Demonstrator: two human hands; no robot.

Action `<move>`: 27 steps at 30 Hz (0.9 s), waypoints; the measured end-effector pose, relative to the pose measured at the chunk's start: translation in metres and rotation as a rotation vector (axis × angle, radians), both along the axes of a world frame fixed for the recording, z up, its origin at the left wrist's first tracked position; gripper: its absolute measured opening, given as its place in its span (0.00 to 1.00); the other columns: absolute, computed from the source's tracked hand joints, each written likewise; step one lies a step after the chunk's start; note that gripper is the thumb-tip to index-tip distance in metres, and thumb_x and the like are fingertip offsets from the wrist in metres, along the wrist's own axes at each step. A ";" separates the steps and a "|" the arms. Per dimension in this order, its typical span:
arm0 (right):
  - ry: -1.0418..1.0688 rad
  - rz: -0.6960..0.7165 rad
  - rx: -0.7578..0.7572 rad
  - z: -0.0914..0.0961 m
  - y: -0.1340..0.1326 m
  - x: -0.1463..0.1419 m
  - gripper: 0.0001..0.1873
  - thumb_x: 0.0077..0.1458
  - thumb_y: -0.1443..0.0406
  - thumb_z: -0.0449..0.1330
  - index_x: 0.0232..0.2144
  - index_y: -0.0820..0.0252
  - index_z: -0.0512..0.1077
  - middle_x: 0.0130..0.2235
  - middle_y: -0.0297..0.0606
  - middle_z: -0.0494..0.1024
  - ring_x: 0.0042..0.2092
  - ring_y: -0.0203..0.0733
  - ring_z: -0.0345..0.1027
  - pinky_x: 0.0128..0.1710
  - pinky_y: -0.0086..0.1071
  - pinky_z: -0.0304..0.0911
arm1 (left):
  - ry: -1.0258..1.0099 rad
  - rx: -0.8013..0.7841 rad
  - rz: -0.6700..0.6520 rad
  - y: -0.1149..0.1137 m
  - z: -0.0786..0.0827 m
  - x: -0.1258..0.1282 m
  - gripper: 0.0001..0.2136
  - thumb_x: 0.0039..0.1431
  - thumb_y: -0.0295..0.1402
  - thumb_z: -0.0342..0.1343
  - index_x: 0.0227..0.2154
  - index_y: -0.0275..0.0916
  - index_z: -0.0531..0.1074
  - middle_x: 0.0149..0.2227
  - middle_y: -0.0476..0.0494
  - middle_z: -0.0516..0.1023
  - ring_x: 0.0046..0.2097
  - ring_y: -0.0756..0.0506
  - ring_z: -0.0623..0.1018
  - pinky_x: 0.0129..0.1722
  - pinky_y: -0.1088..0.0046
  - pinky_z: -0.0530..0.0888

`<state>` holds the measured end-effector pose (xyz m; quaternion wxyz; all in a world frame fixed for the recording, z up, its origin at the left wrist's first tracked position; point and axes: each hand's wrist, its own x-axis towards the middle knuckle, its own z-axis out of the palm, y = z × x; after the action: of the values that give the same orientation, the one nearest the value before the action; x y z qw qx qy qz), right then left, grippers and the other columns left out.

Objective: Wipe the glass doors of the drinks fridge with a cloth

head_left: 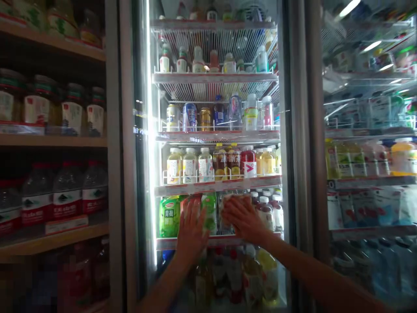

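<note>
Forearms (295, 263), left hand (192, 225), right hand (243, 217), gap between, metal frames (313, 143) flanking fridge (215, 78)

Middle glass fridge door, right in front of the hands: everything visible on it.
The glass door is tall, upright and apparently shut: clear glass between dark side edges, its top running out of view. Small bright reflections, some like lettering, show on it, and lit shelves of drinks show through. In its lower half, the left hand is spread, seemingly touching; the right hand appears pressed there too, perhaps over something cloth-like, too blurred to tell.
</note>
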<state>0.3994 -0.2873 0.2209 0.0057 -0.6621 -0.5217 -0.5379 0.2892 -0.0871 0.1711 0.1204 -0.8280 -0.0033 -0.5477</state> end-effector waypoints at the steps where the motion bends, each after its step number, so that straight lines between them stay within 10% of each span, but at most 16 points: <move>1: 0.020 -0.033 0.101 0.007 -0.005 0.004 0.25 0.54 0.64 0.51 0.56 0.54 0.62 0.62 0.39 0.58 0.64 0.48 0.41 0.62 0.54 0.29 | -0.005 0.012 -0.013 -0.003 -0.002 0.002 0.25 0.54 0.35 0.53 0.56 0.38 0.60 0.63 0.33 0.53 0.65 0.35 0.47 0.59 0.51 0.57; 5: 0.064 -0.165 0.537 0.011 -0.024 0.021 0.26 0.55 0.63 0.51 0.56 0.60 0.61 0.62 0.48 0.55 0.64 0.54 0.40 0.59 0.58 0.36 | -0.013 -0.056 -0.005 -0.015 -0.010 0.005 0.25 0.54 0.35 0.53 0.56 0.36 0.61 0.63 0.30 0.52 0.65 0.33 0.47 0.57 0.51 0.59; 11: 0.060 -0.218 0.360 -0.075 -0.069 0.024 0.31 0.55 0.67 0.49 0.62 0.58 0.50 0.63 0.47 0.54 0.63 0.52 0.44 0.59 0.55 0.41 | 0.035 -0.016 -0.028 -0.022 -0.025 0.003 0.25 0.53 0.36 0.54 0.55 0.40 0.63 0.62 0.34 0.56 0.64 0.34 0.53 0.57 0.51 0.60; 16: 0.135 -0.332 0.659 -0.043 -0.084 0.046 0.34 0.57 0.62 0.49 0.63 0.59 0.46 0.64 0.51 0.50 0.64 0.56 0.42 0.57 0.59 0.42 | 0.078 0.003 -0.093 -0.044 -0.033 0.015 0.26 0.52 0.40 0.56 0.54 0.42 0.64 0.62 0.37 0.57 0.64 0.36 0.54 0.59 0.53 0.56; 23: 0.185 -0.324 0.422 -0.167 -0.091 0.014 0.35 0.57 0.67 0.48 0.64 0.58 0.39 0.65 0.48 0.46 0.65 0.55 0.40 0.57 0.56 0.48 | 0.113 0.044 -0.081 -0.042 -0.066 0.007 0.26 0.52 0.42 0.55 0.54 0.44 0.63 0.61 0.40 0.60 0.63 0.38 0.56 0.60 0.56 0.53; 27: 0.134 -0.256 0.499 -0.122 -0.071 0.020 0.34 0.57 0.66 0.50 0.64 0.59 0.43 0.63 0.51 0.51 0.65 0.54 0.40 0.58 0.56 0.45 | 0.121 0.029 -0.064 -0.035 -0.076 0.001 0.27 0.52 0.41 0.55 0.56 0.43 0.62 0.61 0.39 0.59 0.64 0.39 0.54 0.62 0.57 0.51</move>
<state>0.4194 -0.3585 0.0992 0.1347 -0.7348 -0.2838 -0.6011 0.2898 -0.1217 0.0956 0.1148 -0.8574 0.0382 -0.5002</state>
